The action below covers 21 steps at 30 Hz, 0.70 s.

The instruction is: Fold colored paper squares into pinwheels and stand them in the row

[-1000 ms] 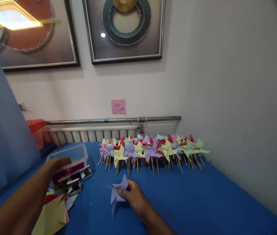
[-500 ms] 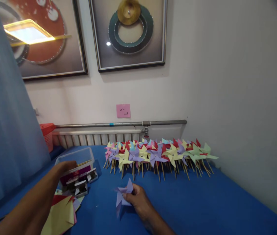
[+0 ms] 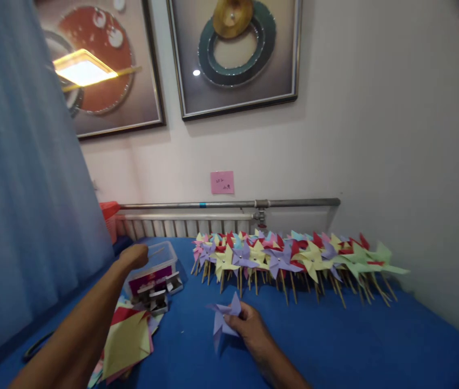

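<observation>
Head view: we hold a purple paper pinwheel [image 3: 223, 319] over the blue table [image 3: 335, 340].

Our right hand [image 3: 249, 328] pinches the pinwheel between fingertips and thumb, near the row of finished pinwheels [image 3: 294, 256]. Our left hand [image 3: 134, 256], fingers curled together, reaches into the clear plastic box [image 3: 160, 265]; whether it grips anything we cannot tell. Coloured paper sheets [image 3: 126, 340] lie below.
</observation>
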Motion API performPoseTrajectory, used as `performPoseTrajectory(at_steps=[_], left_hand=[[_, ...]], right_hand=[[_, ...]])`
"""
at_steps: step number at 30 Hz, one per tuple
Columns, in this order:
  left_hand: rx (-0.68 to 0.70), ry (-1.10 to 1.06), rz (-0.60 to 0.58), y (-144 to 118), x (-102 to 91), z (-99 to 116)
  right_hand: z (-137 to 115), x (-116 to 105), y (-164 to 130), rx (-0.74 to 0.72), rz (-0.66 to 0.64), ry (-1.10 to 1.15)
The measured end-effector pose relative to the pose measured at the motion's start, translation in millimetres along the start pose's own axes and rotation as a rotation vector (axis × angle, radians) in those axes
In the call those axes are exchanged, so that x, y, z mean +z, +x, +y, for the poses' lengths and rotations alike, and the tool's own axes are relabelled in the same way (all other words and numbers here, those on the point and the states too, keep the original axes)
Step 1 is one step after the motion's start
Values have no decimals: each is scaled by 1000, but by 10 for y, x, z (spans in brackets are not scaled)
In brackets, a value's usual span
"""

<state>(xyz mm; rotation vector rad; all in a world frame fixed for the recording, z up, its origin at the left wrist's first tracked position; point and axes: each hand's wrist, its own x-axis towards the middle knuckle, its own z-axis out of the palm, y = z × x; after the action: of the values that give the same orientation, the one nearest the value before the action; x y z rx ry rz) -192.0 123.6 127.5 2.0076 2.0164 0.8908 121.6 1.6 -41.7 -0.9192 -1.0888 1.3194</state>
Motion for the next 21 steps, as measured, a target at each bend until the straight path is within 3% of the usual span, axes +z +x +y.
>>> performPoseTrajectory(at_steps=[3,5,8,11,15,21], left_hand=[[19,-58,-26,-159,2,120],[65,-195,-66,-365,158,233],[92,-860,-116,-713,574,425],[-2,-1200,-127,-975,1027,576],[-77,-1230,-211,-1163,1395,658],[26,-1127,-411,-1300,1470,713]], right_hand=[[47,-22,51,0,-10,8],[77,-39,74,-12,20,14],[40,-80,41,-31,104,43],[-129,-140,-82,-27,159,58],[-374,-226,-236,3,201,112],[-435,-307,-234,33,307,262]])
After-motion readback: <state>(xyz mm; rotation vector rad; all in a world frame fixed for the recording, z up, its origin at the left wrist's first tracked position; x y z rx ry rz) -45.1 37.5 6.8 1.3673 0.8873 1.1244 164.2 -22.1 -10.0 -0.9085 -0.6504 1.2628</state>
